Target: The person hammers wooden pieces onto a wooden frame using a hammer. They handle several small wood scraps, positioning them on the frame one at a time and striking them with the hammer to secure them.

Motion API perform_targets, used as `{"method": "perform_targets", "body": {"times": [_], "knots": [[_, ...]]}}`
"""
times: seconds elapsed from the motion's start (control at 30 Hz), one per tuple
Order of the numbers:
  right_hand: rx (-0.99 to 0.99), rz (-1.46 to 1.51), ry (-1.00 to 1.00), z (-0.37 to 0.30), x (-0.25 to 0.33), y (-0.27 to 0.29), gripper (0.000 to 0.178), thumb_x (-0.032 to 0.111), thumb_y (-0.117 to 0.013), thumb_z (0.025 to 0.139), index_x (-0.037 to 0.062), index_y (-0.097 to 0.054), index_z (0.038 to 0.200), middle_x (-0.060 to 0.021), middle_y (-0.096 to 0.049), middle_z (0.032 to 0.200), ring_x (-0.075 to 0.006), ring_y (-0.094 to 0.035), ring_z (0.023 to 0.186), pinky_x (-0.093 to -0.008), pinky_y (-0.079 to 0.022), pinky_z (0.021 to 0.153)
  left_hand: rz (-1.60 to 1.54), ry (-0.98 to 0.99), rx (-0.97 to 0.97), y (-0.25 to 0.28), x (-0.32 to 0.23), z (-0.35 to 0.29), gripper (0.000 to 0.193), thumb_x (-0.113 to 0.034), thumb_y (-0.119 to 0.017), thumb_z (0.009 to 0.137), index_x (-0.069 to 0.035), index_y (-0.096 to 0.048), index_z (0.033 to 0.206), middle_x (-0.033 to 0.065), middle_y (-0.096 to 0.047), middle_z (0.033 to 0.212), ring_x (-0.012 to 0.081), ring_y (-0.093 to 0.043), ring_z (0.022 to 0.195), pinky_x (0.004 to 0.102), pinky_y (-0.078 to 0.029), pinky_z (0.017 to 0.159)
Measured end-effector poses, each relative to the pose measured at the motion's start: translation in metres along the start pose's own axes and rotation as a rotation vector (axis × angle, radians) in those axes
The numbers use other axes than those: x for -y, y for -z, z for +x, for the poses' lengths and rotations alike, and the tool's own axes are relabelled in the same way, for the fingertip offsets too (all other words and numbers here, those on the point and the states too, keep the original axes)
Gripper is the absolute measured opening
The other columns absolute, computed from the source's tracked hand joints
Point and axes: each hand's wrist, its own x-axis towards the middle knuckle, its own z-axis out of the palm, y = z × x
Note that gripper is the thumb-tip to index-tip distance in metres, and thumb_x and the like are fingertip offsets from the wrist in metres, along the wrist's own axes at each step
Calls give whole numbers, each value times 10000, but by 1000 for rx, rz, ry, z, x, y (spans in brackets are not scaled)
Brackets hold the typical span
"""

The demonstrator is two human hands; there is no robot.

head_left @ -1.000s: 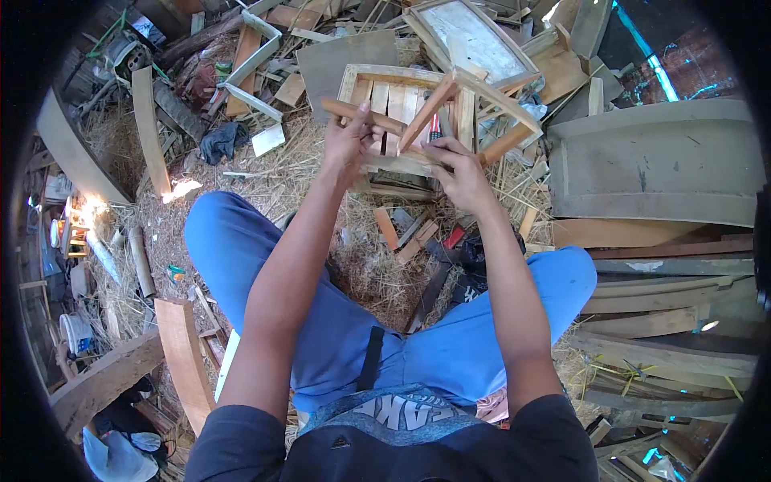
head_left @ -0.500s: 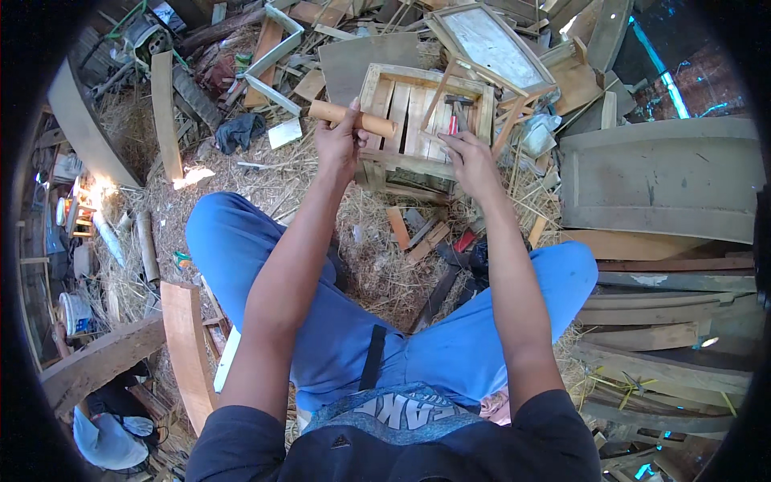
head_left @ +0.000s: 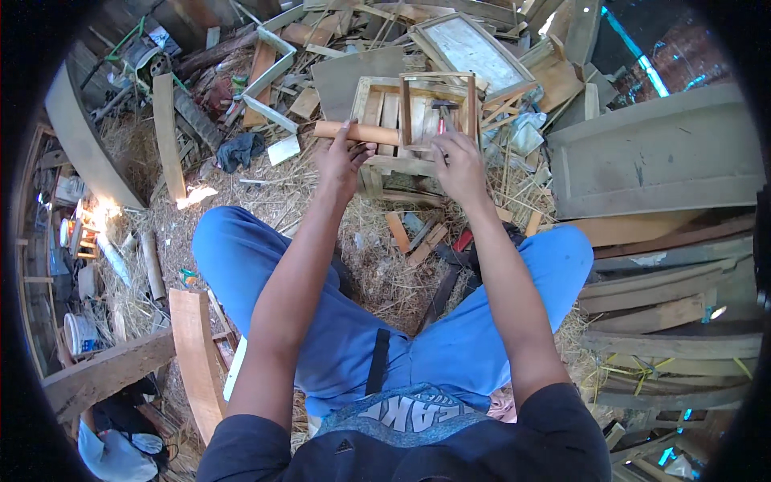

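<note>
My left hand [head_left: 341,170] is closed on a flat orange-brown wooden slat [head_left: 361,133], gripped near its middle and lying almost level. With my right hand [head_left: 459,167] I pinch the near bar of a small rectangular wooden frame [head_left: 405,108]. The slat's right end meets or nearly meets the frame's near left corner; I cannot tell if they touch. Both are over a pale slatted wooden crate [head_left: 393,165] in front of me. A hammer [head_left: 443,104] with a red handle lies on the crate, seen through the frame.
A glass-panelled wooden frame [head_left: 470,50] leans among scrap wood beyond the crate. Grey panels and stacked boards [head_left: 658,153] stand at the right. A plank [head_left: 195,361] is beside my left leg, and a white bucket [head_left: 80,333] sits at far left. Straw and shavings cover the ground.
The small frame has turned from a slant to nearly square in view, its left bar now beside the slat's end. My right hand has shifted slightly left; the slat has levelled out.
</note>
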Motion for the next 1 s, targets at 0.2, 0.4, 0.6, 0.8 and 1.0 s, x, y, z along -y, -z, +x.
{"method": "perform_targets", "body": {"times": [0.2,0.4,0.6,0.8,1.0], "knots": [[-317,-78,-422,-27,6,27,158,130,-653,893,15,-711,984,-161,-642,973,-381,-615,953,-476,-482,898,80,-1,136,-12,20,-11,335,-201,-668,974,75,-588,1146,174,-692,938,285,-736,810,350,-628,706],[-36,-95,-668,-72,-11,17,389,270,-653,932,-58,-560,1121,-298,-575,1115,-488,-583,1064,-543,-478,910,304,-95,242,-27,33,-32,318,-134,-677,963,135,-580,1103,203,-685,981,300,-738,829,369,-650,703],[117,-87,-783,-54,-25,28,301,256,-573,970,-18,-637,1075,-305,-680,969,-503,-651,922,-562,-503,833,345,-52,266,-35,36,-44,351,-179,-689,959,114,-568,1107,201,-670,1040,326,-737,866,379,-641,726],[-71,-68,-815,-37,-9,60,323,283,-563,976,15,-743,998,-272,-695,894,-453,-676,867,-531,-518,792,371,-115,293,-32,40,-40,334,-186,-684,968,108,-581,1089,193,-684,1004,307,-741,818,363,-641,694],[-246,154,-925,-57,-33,78,383,370,-709,907,-11,-746,926,-196,-663,694,-322,-634,631,-418,-480,638,457,-170,334,-36,53,-31,285,-148,-663,980,114,-615,1083,164,-702,937,232,-735,778,315,-634,663]]}}
